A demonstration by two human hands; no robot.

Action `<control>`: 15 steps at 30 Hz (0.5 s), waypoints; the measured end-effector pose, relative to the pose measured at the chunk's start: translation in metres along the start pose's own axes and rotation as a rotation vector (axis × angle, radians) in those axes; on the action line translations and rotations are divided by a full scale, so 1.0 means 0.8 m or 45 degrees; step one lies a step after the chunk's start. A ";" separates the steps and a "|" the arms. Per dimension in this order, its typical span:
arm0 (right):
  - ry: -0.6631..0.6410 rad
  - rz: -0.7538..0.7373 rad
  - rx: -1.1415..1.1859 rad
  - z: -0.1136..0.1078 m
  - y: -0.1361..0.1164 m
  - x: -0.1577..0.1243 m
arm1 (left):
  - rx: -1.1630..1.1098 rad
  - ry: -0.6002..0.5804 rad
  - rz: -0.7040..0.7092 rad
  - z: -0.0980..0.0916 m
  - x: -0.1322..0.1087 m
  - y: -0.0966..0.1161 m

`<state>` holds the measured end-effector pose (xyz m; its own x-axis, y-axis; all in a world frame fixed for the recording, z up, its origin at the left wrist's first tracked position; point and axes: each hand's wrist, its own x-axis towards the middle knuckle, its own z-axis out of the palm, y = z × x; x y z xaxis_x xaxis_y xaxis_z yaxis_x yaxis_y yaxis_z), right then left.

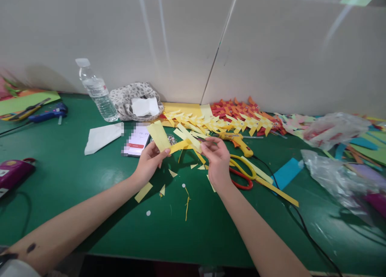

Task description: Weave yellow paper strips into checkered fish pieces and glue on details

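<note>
My left hand [147, 164] pinches a pale yellow paper strip [159, 135] between thumb and fingers. A brighter yellow paper piece [180, 145] stretches from there toward my right hand [218, 161]. My right hand's fingers are closed on the folded pale yellow paper [189, 136]; exactly how the papers join between the hands cannot be made out. Beneath them lie small triangular paper scraps [173, 173] and a thin yellow twisted piece [187, 206]. Scissors [249, 185] with red and yellow handles rest beside my right wrist. Just beyond that hand is a yellow glue gun [237, 141].
Folded yellow paper pieces [241, 123] and red-orange ones [233, 107] line the back. A water bottle [98, 92], phone [138, 141] and patterned pouch [135, 93] stand or lie left of them. Plastic bags [334, 128] are at right, a blue glue gun [50, 113] at left.
</note>
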<state>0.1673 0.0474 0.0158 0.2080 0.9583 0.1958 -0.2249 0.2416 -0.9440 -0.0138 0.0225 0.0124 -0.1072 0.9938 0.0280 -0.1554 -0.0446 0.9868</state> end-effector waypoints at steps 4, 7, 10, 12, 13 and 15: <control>-0.098 0.008 -0.003 0.005 -0.001 -0.005 | -0.007 0.006 -0.004 -0.001 -0.001 -0.001; -0.219 0.048 -0.039 0.011 -0.002 -0.010 | -0.017 -0.015 0.008 -0.001 -0.001 -0.003; -0.275 0.079 -0.046 0.017 -0.001 -0.016 | -0.023 -0.026 0.021 -0.001 -0.001 -0.005; -0.275 0.093 -0.047 0.020 0.001 -0.020 | -0.019 -0.019 0.019 -0.001 -0.001 -0.005; -0.276 0.103 -0.053 0.021 0.001 -0.021 | -0.015 -0.016 0.018 -0.001 -0.001 -0.005; -0.283 0.136 -0.088 0.023 0.002 -0.022 | -0.014 -0.011 0.021 -0.001 -0.001 -0.005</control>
<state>0.1457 0.0335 0.0159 -0.0294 0.9897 0.1399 -0.1669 0.1331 -0.9769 -0.0137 0.0220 0.0087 -0.1014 0.9938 0.0459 -0.1641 -0.0622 0.9845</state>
